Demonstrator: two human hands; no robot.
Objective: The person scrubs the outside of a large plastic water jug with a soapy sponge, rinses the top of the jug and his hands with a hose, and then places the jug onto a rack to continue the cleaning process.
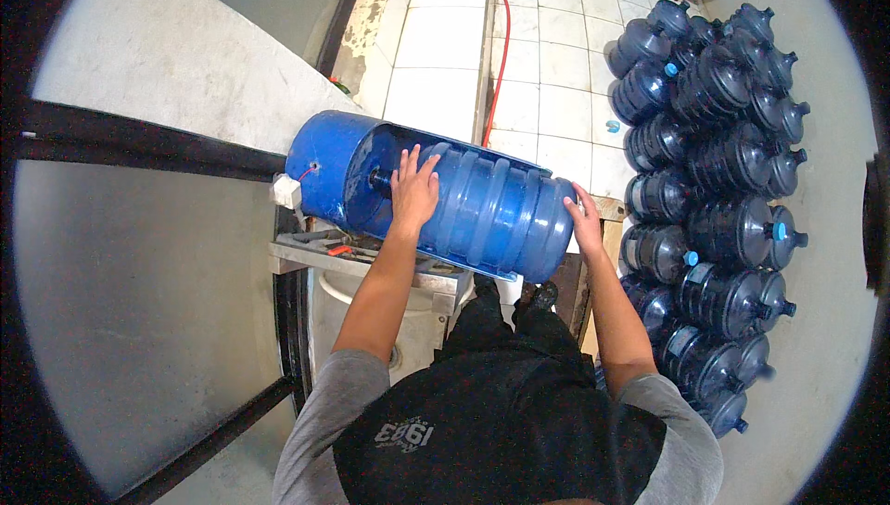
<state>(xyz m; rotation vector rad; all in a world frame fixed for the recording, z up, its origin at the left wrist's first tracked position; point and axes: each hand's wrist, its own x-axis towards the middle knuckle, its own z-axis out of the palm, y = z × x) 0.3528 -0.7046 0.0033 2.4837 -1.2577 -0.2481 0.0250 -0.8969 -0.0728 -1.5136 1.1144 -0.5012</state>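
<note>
A large translucent blue water bottle (497,206) lies on its side in a cut-open blue plastic drum (323,157). Its neck (379,181) points left, towards the drum's closed end. My left hand (415,188) lies over the bottle's shoulder near the neck, fingers spread. At the other end, my right hand (587,220) is against the rim of the bottle's base, thumb and fingers around the edge. The underside of the bottle is hidden in the drum.
A metal stand (368,261) holds the drum above a white basin (348,317). A small white box (286,191) is wired to the drum. Many-bottle stacks (730,157) line the right wall. A red hose (502,60) runs along the white tiled floor (563,53); a blue scrap (612,126) lies there.
</note>
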